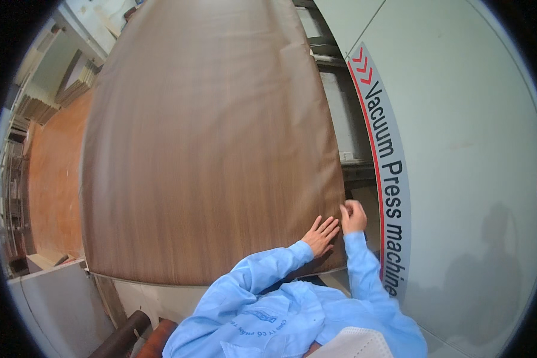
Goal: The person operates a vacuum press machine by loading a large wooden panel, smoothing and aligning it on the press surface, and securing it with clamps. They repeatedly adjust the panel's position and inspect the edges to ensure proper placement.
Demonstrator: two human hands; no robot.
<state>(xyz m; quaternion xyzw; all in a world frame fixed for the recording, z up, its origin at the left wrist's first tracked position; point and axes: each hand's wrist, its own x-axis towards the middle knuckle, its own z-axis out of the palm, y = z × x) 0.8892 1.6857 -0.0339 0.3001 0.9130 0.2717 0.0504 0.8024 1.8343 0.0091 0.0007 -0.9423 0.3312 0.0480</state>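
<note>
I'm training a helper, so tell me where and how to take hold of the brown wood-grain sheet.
Pinch the brown wood-grain sheet by its right edge, probably best from the right, where the right hand is: that edge lies exposed, with creases, while the broad middle spreads flat.

Wood-grain sheet w/ semi-gloss surf.

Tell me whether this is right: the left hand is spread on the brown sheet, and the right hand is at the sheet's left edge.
The edge is wrong: the head view shows the right hand at the right edge of the brown sheet. The left hand is indeed spread on it.
</note>
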